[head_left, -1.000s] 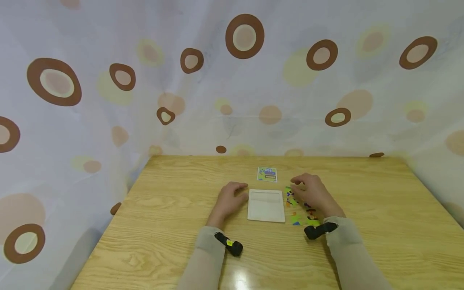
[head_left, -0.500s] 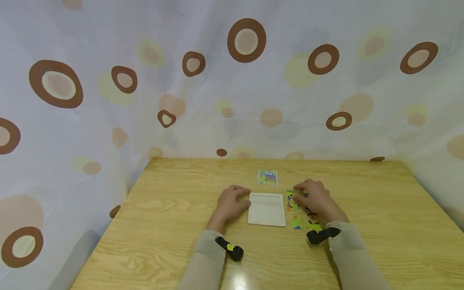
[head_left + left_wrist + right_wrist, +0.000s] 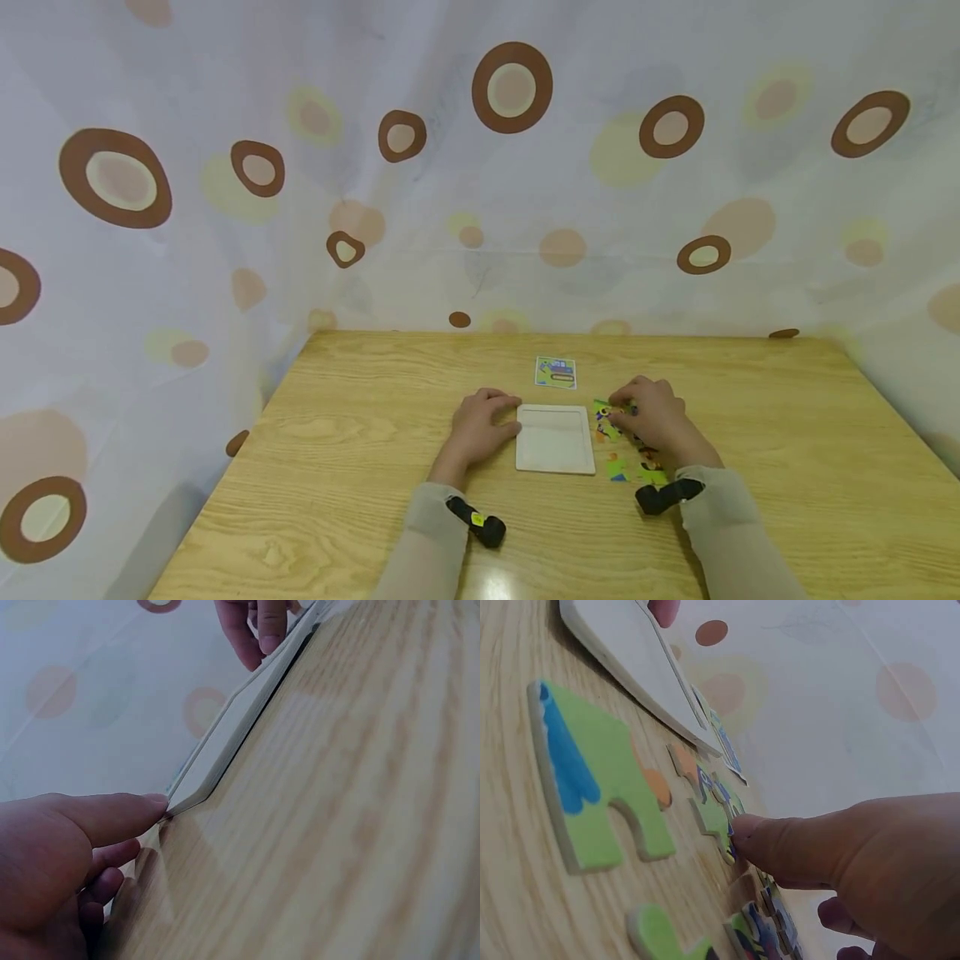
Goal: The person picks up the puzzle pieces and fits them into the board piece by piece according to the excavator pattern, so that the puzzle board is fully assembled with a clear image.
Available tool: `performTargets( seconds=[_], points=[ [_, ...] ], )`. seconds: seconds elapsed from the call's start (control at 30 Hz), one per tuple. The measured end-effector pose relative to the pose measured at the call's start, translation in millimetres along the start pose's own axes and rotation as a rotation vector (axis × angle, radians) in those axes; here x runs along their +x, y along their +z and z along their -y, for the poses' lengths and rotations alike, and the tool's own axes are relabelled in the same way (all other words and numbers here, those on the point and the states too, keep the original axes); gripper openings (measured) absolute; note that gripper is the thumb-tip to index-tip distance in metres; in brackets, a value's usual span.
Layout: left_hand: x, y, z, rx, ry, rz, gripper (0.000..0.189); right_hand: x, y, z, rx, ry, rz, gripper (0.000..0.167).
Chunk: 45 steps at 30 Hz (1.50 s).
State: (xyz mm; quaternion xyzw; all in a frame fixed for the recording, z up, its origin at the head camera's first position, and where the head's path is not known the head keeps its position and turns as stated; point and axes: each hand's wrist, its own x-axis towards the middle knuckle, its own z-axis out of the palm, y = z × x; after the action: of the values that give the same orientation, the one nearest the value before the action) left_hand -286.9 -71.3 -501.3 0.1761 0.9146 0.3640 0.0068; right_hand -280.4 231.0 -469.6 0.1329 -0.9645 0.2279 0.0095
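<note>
A white square puzzle tray (image 3: pixel 555 439) lies in front of me. My left hand (image 3: pixel 480 429) rests beside it, thumb and index fingertips touching its left edge, as the left wrist view shows at the tray's side wall (image 3: pixel 225 742). Right of the tray, my right hand (image 3: pixel 654 417) is lowered over a cluster of colourful puzzle pieces. Its thumb and index finger pinch at a green puzzle piece (image 3: pixel 714 821), the thumb tip (image 3: pixel 748 829) against it. The index fingertip is hidden in the right wrist view.
A small picture card (image 3: pixel 556 372) with a vehicle printed on it lies beyond the tray. Nearer me are a green and blue puzzle piece (image 3: pixel 600 780) and another green piece (image 3: pixel 656 934). The wooden table (image 3: pixel 360 450) ends at a patterned curtain (image 3: pixel 420 192).
My right hand has drawn its thumb and index finger closer together and lowered toward the pieces. My left hand stays at the tray's edge; the whole view has shifted slightly.
</note>
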Motion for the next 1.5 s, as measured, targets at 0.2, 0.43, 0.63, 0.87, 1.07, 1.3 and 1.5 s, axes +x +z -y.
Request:
performTargets(
  seconds=[0.2, 0.43, 0.63, 0.87, 1.07, 1.3, 1.5],
  points=[
    [-2.3, -4.0, -1.8, 0.001, 0.004, 0.001, 0.037, 3.5, 3, 5, -0.047, 0.015, -0.007, 0.026],
    [-2.2, -6.5, -2.0, 0.008, 0.015, -0.004, 0.037, 6.4, 4, 8, -0.044, 0.026, -0.014, 0.026],
    [-2.4, -7.9, -0.8, 0.014, 0.015, 0.0, 0.036, 7.8, 3, 9, -0.029, 0.004, -0.033, 0.026],
    [-2.6, -8.9, 0.5, 0.02, 0.018, -0.013, 0.035, 8.2, 0, 10, 0.043, -0.103, -0.096, 0.023],
    [-5.8, -7.7, -0.1, -0.006, 0.01, 0.002, 0.035, 5.7, 1, 10, 0.099, -0.129, -0.077, 0.023],
    [-8.5, -6.4, -0.4, -0.019, -0.001, 0.001, 0.035, 4.0, 5, 19, 0.194, -0.17, -0.053, 0.022],
    [-4.0, -2.8, -0.3, -0.009, 0.026, -0.004, 0.035, 5.2, 6, 25, 0.17, -0.163, -0.041, 0.021]
  ],
)
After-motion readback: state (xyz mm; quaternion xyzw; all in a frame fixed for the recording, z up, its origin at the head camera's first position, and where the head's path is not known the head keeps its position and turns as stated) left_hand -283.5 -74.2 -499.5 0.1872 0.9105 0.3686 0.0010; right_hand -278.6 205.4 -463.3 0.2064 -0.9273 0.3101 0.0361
